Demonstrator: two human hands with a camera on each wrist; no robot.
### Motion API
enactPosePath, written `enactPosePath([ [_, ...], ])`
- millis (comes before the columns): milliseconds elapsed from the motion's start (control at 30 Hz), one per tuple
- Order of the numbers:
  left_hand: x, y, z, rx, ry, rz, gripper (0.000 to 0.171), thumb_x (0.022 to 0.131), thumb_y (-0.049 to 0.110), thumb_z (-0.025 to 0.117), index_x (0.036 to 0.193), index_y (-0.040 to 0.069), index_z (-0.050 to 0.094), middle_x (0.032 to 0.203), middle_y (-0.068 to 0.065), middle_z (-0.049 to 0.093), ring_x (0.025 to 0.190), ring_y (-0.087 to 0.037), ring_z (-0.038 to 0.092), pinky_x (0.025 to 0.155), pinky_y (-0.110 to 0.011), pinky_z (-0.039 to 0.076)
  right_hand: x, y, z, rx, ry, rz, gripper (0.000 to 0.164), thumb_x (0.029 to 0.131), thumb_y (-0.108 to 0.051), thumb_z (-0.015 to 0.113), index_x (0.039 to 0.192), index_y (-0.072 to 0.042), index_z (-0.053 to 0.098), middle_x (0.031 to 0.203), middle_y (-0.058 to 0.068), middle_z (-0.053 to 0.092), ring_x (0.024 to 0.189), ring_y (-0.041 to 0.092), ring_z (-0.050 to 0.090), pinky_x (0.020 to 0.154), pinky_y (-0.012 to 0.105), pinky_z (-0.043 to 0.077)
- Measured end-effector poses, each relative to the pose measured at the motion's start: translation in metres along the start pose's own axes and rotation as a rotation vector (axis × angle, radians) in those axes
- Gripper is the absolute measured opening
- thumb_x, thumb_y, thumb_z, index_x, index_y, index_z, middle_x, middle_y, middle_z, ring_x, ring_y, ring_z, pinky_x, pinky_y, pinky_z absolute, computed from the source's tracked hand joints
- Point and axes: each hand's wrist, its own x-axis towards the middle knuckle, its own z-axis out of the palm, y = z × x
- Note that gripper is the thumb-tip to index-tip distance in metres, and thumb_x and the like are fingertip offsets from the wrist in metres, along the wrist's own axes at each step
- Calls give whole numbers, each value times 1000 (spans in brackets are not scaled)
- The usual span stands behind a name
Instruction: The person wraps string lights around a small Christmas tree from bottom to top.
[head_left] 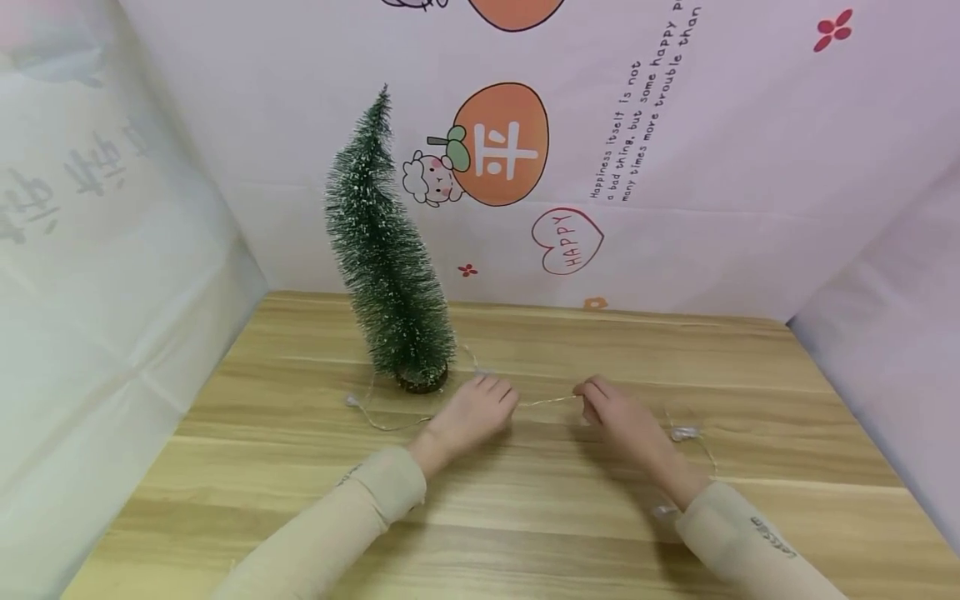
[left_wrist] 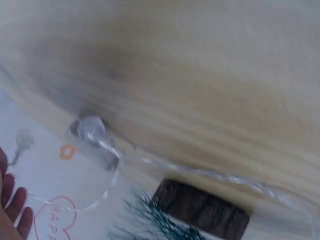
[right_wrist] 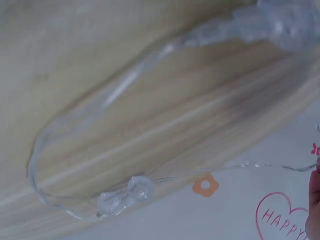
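A clear string of lights point(head_left: 551, 402) stretches between my two hands over the table. My left hand point(head_left: 476, 408) pinches it just in front of the tree, and my right hand point(head_left: 617, 421) grips it with thumb and fingers farther right. A small clear bulb point(left_wrist: 92, 129) and its cord lie by the dark wooden base point(left_wrist: 200, 207) of a green bottle-brush Christmas tree point(head_left: 390, 267). More of the string, with a pair of clear bulbs point(right_wrist: 125, 195), lies near my right wrist. In the right wrist view only a bit of the right hand point(right_wrist: 315, 205) shows.
The upright tree stands toward the back left of the wooden table point(head_left: 525, 533). Behind it hangs a printed cloth point(head_left: 720, 250), with white cloth point(head_left: 112, 275) at both sides. One loose bulb point(head_left: 351, 401) lies left of the tree's base.
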Motion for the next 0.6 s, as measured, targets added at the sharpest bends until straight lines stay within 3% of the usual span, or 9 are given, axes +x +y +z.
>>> enactPosePath([
  [67,1,-4,-3,-5,68,9,14,90,20,60,103,15,63,102,3,66,96,-11,63,90,-23,53,1,5,-2,-4,65,-23,13,91,1,52,100,2,61,89,7,62,70,12,57,59,24,52],
  [133,3,-8,-5,-25,132,14,14,89,18,61,102,14,64,102,2,67,96,-11,64,90,-23,53,3,9,-5,-8,119,-52,18,96,-6,46,100,3,62,89,10,63,73,18,60,61,28,54],
  [200,6,-10,-8,-39,174,23,14,88,16,62,101,14,64,101,2,68,94,-11,65,89,-23,54,5,11,-10,-35,163,-67,27,99,-12,41,99,4,63,88,11,64,73,21,62,61,30,55],
  [267,8,-13,-12,-43,208,31,13,87,16,63,100,15,64,98,3,70,91,-11,67,86,-22,55,7,13,-15,-47,200,-71,22,97,-8,45,98,5,63,87,13,64,73,24,63,61,32,56],
  [433,14,-21,-22,-28,253,41,12,88,15,64,99,17,65,94,4,70,86,-9,67,81,-21,56,13,18,-29,-84,276,-55,21,98,-8,48,99,7,63,87,18,64,75,31,64,64,37,56],
  [600,21,-30,-38,-28,289,50,15,87,10,65,100,15,67,95,3,70,82,-8,67,75,-17,56,20,23,-39,-139,336,-49,42,104,-21,33,96,7,64,84,19,64,73,32,64,62,38,56],
])
